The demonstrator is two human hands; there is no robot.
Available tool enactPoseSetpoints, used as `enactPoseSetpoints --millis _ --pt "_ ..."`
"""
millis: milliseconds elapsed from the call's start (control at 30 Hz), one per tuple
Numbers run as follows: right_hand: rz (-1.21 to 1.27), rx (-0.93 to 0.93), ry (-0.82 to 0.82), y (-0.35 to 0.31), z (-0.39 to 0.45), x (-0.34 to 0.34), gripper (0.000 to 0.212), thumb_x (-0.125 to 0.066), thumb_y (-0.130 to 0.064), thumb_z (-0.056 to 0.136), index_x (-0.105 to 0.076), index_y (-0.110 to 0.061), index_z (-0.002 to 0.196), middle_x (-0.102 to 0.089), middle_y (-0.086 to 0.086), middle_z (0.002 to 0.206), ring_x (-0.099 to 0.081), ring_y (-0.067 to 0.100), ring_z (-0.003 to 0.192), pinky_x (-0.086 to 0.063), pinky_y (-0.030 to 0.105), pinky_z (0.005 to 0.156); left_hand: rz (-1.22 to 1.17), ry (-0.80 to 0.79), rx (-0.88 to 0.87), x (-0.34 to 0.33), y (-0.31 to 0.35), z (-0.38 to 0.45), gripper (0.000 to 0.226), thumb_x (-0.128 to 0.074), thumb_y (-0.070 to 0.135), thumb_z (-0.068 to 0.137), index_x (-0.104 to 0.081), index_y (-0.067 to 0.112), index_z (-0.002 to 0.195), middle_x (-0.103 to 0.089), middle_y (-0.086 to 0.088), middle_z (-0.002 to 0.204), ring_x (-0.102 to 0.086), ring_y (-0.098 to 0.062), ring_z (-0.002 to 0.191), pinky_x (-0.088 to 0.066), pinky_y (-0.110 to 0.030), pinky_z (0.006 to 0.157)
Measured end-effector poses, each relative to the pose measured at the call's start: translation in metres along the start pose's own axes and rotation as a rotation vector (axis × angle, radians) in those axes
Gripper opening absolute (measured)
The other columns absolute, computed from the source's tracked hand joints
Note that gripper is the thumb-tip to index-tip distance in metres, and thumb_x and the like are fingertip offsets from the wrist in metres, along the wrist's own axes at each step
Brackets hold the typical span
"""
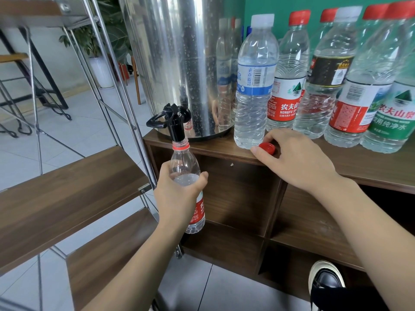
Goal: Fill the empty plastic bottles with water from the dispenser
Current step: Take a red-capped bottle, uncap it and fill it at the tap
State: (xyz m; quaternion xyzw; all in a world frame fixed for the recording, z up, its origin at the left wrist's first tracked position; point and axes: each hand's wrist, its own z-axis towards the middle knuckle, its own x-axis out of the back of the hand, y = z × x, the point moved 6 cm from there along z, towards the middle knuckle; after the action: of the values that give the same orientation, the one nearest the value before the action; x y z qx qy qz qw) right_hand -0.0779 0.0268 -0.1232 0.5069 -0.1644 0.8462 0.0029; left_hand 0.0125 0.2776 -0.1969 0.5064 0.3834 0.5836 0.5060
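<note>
My left hand (177, 194) grips an uncapped red-labelled plastic bottle (185, 167) and holds its mouth right under the black tap (174, 122) of the steel water dispenser (177, 63). Water stands in the bottle up to about my fingers. My right hand (296, 157) rests on the wooden cabinet top (370, 162) with its fingers curled around a red cap (267, 148). Beside that hand stands a capped blue-labelled bottle (254, 86).
Several more capped bottles (350, 86) stand in a row along the cabinet top to the right, against a green wall. A metal-framed wooden shelf rack (74, 187) stands to the left of the tap. Open cabinet compartments lie below; a shoe (325, 281) shows at the bottom right.
</note>
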Motion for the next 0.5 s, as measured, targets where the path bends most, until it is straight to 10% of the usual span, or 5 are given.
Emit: enactPoseSetpoints --millis 500 --pt "0.007 0.011 0.005 -0.0004 0.0000 0.0000 0.044 -0.046 -0.069 0.092 -0.058 -0.027 0.097 -0.059 -0.005 0.093 -0.057 0.021 0.085 -0.045 0.036 0.071 -0.001 -0.004 0.006 0.0000 0.0005 -0.0013 0.056 -0.089 0.036 0.079 -0.057 0.029 0.125 -0.065 0.013 0.114 -0.063 -0.010 0.108 -0.048 -0.033 0.091"
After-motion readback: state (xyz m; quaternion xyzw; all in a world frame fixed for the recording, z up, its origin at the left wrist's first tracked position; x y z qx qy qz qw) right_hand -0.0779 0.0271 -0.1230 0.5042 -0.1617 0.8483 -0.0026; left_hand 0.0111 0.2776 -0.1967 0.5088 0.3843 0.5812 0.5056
